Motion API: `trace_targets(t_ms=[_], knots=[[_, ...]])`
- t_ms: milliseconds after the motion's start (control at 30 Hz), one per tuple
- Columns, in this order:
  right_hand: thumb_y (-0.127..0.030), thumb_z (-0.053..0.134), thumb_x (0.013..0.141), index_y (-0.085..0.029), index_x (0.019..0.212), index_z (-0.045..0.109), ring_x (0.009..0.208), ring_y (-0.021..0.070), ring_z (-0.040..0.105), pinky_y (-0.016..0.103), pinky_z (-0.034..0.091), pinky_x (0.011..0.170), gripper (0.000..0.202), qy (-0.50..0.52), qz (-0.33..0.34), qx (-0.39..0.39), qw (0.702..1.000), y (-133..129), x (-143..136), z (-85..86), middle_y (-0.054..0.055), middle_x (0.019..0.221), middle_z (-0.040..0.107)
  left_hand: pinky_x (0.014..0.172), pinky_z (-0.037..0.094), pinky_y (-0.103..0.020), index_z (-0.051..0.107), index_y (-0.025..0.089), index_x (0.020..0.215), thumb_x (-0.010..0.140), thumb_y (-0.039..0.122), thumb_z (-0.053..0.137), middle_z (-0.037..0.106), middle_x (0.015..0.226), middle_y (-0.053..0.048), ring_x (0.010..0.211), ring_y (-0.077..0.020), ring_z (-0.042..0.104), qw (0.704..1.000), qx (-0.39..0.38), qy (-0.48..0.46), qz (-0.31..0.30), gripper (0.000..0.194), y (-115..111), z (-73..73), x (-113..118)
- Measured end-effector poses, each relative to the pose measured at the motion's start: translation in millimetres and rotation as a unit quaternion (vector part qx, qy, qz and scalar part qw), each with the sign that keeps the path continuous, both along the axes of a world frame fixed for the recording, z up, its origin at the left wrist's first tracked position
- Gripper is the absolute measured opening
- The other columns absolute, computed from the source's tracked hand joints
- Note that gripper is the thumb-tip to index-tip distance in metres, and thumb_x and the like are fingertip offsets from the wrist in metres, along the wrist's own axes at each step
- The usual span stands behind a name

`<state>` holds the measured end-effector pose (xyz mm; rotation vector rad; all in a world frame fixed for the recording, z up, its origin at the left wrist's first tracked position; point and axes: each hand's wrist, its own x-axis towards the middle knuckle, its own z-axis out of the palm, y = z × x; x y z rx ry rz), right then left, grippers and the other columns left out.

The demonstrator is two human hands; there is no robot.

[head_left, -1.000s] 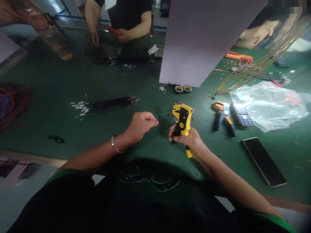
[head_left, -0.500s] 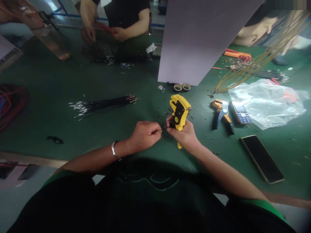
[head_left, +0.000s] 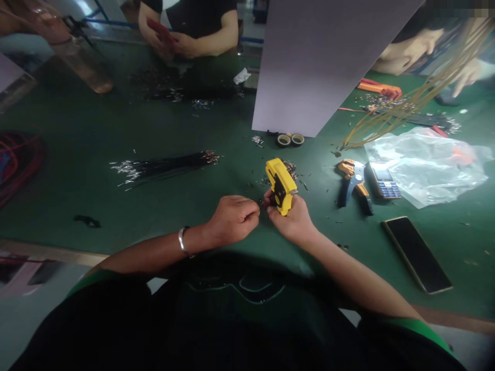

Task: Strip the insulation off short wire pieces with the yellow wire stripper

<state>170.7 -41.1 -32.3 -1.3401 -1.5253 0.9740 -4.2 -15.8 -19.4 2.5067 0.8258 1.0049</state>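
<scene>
My right hand [head_left: 296,219] is wrapped round a yellow and black wire stripper [head_left: 281,185], its head pointing up and away from me. Close to its left, my left hand [head_left: 235,219] is closed, thumb and forefinger pinched together; whatever lies between them is too small to make out. The fingertips of both hands almost meet over the green table. Small metal terminals [head_left: 290,169] lie scattered just behind the stripper. A bundle of black wires [head_left: 166,166] with bare or tipped ends rests beyond my left hand.
Two tape rolls [head_left: 291,139] sit by a pale upright panel [head_left: 301,67]. On the right lie an orange-grey stripper [head_left: 353,180], a keypad phone [head_left: 384,179], a smartphone [head_left: 416,254] and a plastic bag [head_left: 433,165]. Across the table, a person's hands [head_left: 174,44] hold a red tool.
The yellow wire stripper has tilted over and its head has come lower and slightly left. My two hands are a little nearer together. The co-worker's hands opposite have come together.
</scene>
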Motion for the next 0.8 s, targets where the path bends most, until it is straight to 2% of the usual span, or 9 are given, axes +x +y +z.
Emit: trace_targets(t_ms=[167,333,433,533,600,700,800], knots=[[-0.015,0.053,0.067,-0.02,0.091,0.053,0.07,0.0215,0.06,0.037,0.05,0.067,0.025,-0.092,-0.002,0.052,0.994,0,1,-4.8,0.005,0.079,0.063,0.055,0.04,-0.023,0.056,0.017,0.06,0.079,0.009,0.051,0.057,0.053,0.002,0.05,-0.0095,0.051,1.0,-0.011,0.005,0.001,0.021,-2,0.2,1],[-0.015,0.052,0.066,-0.022,0.096,0.047,0.075,0.0237,0.059,0.037,0.048,0.068,0.032,-0.157,0.026,0.127,0.979,-1,1,-3.8,0.006,0.084,0.061,0.052,0.039,-0.022,0.049,0.017,0.054,0.08,0.01,0.05,0.053,0.048,0.003,0.047,-0.0087,0.048,1.0,-0.029,0.007,-0.004,0.027,-1,-1.1,2],[-0.016,0.053,0.066,-0.023,0.098,0.044,0.08,0.0253,0.058,0.038,0.047,0.069,0.034,-0.18,0.035,0.166,0.969,-1,-1,-8.1,0.008,0.087,0.059,0.052,0.041,-0.021,0.052,0.017,0.056,0.081,0.012,0.049,0.055,0.05,0.002,0.048,-0.0093,0.051,1.0,-0.024,-0.001,-0.002,0.026,-1,-2.7,4],[-0.014,0.053,0.064,-0.022,0.099,0.043,0.083,0.0267,0.057,0.039,0.047,0.071,0.037,-0.189,0.029,0.178,0.965,4,1,-14.0,0.01,0.091,0.058,0.052,0.041,-0.021,0.053,0.017,0.056,0.082,0.012,0.048,0.055,0.049,0.002,0.047,-0.0094,0.05,1.0,0.0,-0.02,0.001,0.027,-7,-2.9,5],[-0.014,0.054,0.063,-0.021,0.097,0.045,0.082,0.0269,0.057,0.041,0.047,0.071,0.035,-0.193,-0.002,0.153,0.969,9,7,-16.1,0.01,0.09,0.059,0.053,0.041,-0.022,0.055,0.017,0.057,0.082,0.012,0.048,0.056,0.05,0.001,0.047,-0.0095,0.05,1.0,0.002,-0.019,-0.003,0.026,-12,-1.1,5],[-0.016,0.053,0.069,-0.02,0.092,0.048,0.071,0.0239,0.058,0.042,0.048,0.068,0.024,-0.151,-0.086,0.077,0.982,18,19,-13.4,0.007,0.082,0.06,0.054,0.042,-0.021,0.061,0.016,0.06,0.081,0.012,0.051,0.06,0.053,0.001,0.049,-0.0088,0.052,0.998,-0.061,-0.025,0.026,0.023,-14,5.5,3],[-0.019,0.056,0.072,-0.022,0.088,0.051,0.068,0.0216,0.058,0.041,0.048,0.07,0.018,-0.101,-0.123,0.05,0.986,23,27,-6.2,0.004,0.078,0.06,0.049,0.04,-0.018,0.066,0.016,0.065,0.079,0.013,0.057,0.059,0.052,0.003,0.048,-0.0069,0.051,0.974,-0.196,-0.06,0.092,0.017,-6,15.2,0]])
